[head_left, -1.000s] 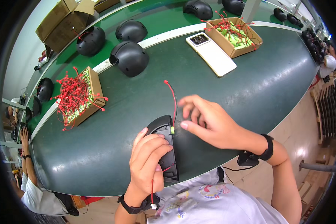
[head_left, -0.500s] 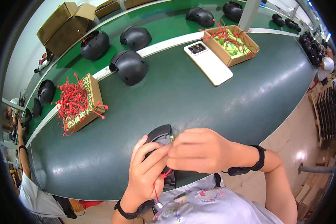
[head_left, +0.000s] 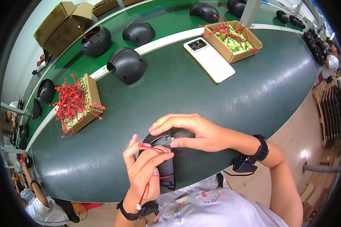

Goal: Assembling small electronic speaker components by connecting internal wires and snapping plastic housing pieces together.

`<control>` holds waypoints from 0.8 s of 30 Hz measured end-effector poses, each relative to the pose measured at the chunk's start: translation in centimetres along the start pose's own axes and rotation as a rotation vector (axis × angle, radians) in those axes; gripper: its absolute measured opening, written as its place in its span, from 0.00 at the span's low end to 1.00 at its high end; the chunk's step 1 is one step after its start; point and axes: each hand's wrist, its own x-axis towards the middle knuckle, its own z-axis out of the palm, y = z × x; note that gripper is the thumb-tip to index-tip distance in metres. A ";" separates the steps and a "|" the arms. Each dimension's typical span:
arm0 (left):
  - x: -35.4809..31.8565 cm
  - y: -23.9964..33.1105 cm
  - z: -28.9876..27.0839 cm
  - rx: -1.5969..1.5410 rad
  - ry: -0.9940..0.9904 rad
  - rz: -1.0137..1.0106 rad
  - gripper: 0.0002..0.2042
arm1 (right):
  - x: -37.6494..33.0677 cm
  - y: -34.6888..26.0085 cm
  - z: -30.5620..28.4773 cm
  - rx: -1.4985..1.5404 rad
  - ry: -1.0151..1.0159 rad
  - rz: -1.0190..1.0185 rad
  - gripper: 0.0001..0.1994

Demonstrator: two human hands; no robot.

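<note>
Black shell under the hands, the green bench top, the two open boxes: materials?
Black shell: looks like moulded plastic, matte with a soft sheen, smooth curved form. Left hand grips it with a thin red wire, right hand rests on top.
Green bench top: probably rubber or vinyl belting, smooth, dull glare.
Open boxes: corrugated cardboard, brown, raw cut edges.

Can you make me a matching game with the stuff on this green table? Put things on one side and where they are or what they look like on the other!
Things:
1. phone
2. red wire
3. black shell
4. box of red wires

Clues:
A. pinched in the left hand
B. flat, pale, beside the box of green parts
C. far left on the table
D. round, dome up, by the white strip

Pairs: 1-B, 2-A, 3-D, 4-C
</note>
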 end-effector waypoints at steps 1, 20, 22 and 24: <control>0.0 0.0 -0.1 -0.002 -0.003 -0.001 0.16 | 0.0 0.1 0.1 0.001 0.002 0.002 0.17; -0.3 0.4 0.1 -0.093 0.054 -0.080 0.18 | -0.1 -0.2 -0.2 0.094 -0.019 0.052 0.18; -0.4 0.2 0.1 -0.110 0.062 -0.069 0.18 | 0.0 -0.3 -0.3 0.112 -0.040 0.078 0.19; -0.4 0.0 0.2 -0.121 0.070 -0.058 0.18 | -0.1 0.4 -0.4 0.146 -0.060 0.083 0.19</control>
